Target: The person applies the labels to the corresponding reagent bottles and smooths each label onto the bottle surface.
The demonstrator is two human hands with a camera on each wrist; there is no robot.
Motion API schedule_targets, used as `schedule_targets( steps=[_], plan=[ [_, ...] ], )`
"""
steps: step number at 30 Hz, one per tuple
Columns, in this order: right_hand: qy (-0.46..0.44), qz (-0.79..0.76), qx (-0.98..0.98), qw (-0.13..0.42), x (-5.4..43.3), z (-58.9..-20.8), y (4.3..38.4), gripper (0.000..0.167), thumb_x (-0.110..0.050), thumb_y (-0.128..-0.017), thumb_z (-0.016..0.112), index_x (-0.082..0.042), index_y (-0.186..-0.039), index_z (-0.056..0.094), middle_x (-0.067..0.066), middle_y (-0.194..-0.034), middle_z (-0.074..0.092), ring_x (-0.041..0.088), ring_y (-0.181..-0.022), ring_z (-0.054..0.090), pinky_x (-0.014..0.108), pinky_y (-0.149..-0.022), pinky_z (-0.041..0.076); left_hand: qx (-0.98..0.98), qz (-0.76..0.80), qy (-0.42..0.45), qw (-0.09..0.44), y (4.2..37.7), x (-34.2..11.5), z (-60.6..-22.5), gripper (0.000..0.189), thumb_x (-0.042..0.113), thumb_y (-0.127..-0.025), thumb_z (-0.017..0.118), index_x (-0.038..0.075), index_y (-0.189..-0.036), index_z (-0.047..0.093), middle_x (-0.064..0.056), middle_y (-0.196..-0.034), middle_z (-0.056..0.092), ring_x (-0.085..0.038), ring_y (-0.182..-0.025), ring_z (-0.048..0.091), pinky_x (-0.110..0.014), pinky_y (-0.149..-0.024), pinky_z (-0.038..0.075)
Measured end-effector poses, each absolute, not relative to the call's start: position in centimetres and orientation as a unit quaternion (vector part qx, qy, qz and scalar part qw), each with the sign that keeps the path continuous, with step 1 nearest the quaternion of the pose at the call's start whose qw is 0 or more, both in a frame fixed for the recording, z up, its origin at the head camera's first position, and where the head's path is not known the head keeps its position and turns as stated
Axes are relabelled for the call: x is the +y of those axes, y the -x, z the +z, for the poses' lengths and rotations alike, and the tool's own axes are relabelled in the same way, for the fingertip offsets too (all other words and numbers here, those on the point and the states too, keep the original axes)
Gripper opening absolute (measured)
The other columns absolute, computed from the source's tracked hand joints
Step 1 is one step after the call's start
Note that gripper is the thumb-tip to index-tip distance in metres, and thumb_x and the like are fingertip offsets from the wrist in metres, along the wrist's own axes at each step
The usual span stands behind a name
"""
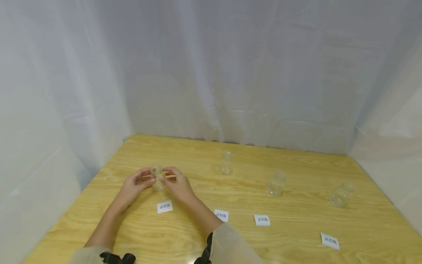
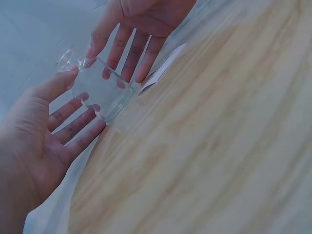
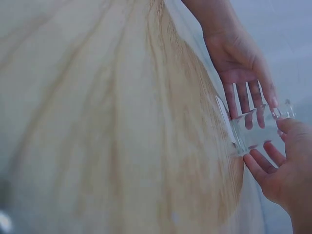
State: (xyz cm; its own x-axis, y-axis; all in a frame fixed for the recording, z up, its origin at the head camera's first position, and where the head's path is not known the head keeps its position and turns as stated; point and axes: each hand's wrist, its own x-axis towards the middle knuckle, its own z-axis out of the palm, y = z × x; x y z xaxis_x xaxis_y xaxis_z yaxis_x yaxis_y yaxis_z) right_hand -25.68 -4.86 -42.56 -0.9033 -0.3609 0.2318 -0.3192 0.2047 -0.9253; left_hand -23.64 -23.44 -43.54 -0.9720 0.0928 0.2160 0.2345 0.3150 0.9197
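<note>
A clear glass reagent bottle point(image 1: 158, 185) stands upright at the left of the table, held from both sides. My left hand point(image 1: 132, 186) grips its left side, thumb near the neck and fingertips along the body. From the right, my right hand point(image 1: 179, 186) holds it the same way. In the left wrist view the see-through bottle point(image 2: 105, 87) shows the fingertips against its wall. The right wrist view has the bottle's base beside a small white label card. That card point(image 1: 165, 206), with handwritten characters, lies just in front of the bottle.
Three more clear glass bottles stand apart: one at the back middle point(image 1: 226, 163), one right of centre point(image 1: 276, 183), one far right point(image 1: 341, 194). Label cards lie nearer the front: one by the right forearm point(image 1: 221, 215), others further right point(image 1: 262, 220) point(image 1: 330, 241). White curtains point(image 1: 211, 73) surround the wooden table.
</note>
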Motion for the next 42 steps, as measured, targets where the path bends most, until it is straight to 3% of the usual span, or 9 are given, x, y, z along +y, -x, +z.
schedule_targets(
  steps=[8, 17, 28, 35, 37, 42],
  plan=[
    [0.190, -0.605, 0.773, 0.004, -4.2, -42.8, 25.6, 0.031, -0.019, -0.087, 0.065, -0.010, -0.116, 0.058, 0.007, -0.107, 0.060, 0.020, -0.093, 0.059, 0.025, -0.075, 0.049, -0.802, -0.583, 0.116, 0.059, 23.7, -22.5, -43.6, 0.051, 0.018, -0.089, 0.062, -0.006, -0.129, 0.042, -0.027, -0.123, 0.050, -0.038, -0.110, 0.049, -0.022, -0.082, 0.046],
    [0.171, -0.619, 0.766, 0.002, -3.5, -43.0, 24.7, 0.032, -0.018, -0.087, 0.065, -0.009, -0.117, 0.057, 0.004, -0.105, 0.058, 0.020, -0.095, 0.058, 0.026, -0.078, 0.049, -0.807, -0.576, 0.122, 0.040, 23.2, -21.7, -43.7, 0.052, 0.022, -0.089, 0.062, -0.003, -0.131, 0.042, -0.023, -0.126, 0.049, -0.036, -0.112, 0.048, -0.041, -0.089, 0.043],
    [0.167, -0.632, 0.756, -0.020, -3.2, -43.1, 23.9, 0.031, -0.017, -0.087, 0.064, -0.006, -0.116, 0.057, 0.006, -0.106, 0.059, 0.022, -0.094, 0.059, 0.025, -0.079, 0.048, -0.806, -0.576, 0.133, 0.031, 23.0, -21.4, -43.6, 0.053, 0.023, -0.090, 0.061, -0.003, -0.131, 0.041, -0.023, -0.127, 0.048, -0.037, -0.113, 0.047, -0.040, -0.088, 0.045],
    [0.172, -0.623, 0.763, -0.033, -3.1, -43.2, 23.7, 0.035, -0.017, -0.088, 0.064, -0.004, -0.119, 0.054, 0.012, -0.110, 0.057, 0.029, -0.098, 0.057, 0.031, -0.081, 0.049, -0.815, -0.561, 0.138, 0.045, 22.9, -21.2, -43.7, 0.052, 0.022, -0.091, 0.059, -0.003, -0.133, 0.040, -0.024, -0.127, 0.048, -0.038, -0.113, 0.046, -0.049, -0.092, 0.039],
    [0.159, -0.621, 0.766, -0.040, -3.0, -43.2, 23.5, 0.036, -0.017, -0.087, 0.064, -0.004, -0.119, 0.054, 0.012, -0.111, 0.057, 0.030, -0.100, 0.055, 0.032, -0.081, 0.048, -0.815, -0.559, 0.142, 0.056, 22.9, -21.2, -43.7, 0.051, 0.021, -0.092, 0.058, -0.003, -0.133, 0.040, -0.023, -0.128, 0.047, -0.037, -0.114, 0.046, -0.048, -0.093, 0.039],
    [0.127, -0.633, 0.760, -0.074, -2.8, -43.1, 22.8, 0.027, -0.012, -0.084, 0.065, -0.004, -0.108, 0.056, 0.004, -0.098, 0.059, 0.022, -0.092, 0.056, 0.028, -0.076, 0.048, -0.821, -0.544, 0.145, 0.096, 22.2, -21.3, -43.5, 0.040, 0.015, -0.091, 0.059, -0.005, -0.122, 0.047, -0.020, -0.119, 0.052, -0.031, -0.105, 0.052, -0.030, -0.087, 0.045]
  ],
)
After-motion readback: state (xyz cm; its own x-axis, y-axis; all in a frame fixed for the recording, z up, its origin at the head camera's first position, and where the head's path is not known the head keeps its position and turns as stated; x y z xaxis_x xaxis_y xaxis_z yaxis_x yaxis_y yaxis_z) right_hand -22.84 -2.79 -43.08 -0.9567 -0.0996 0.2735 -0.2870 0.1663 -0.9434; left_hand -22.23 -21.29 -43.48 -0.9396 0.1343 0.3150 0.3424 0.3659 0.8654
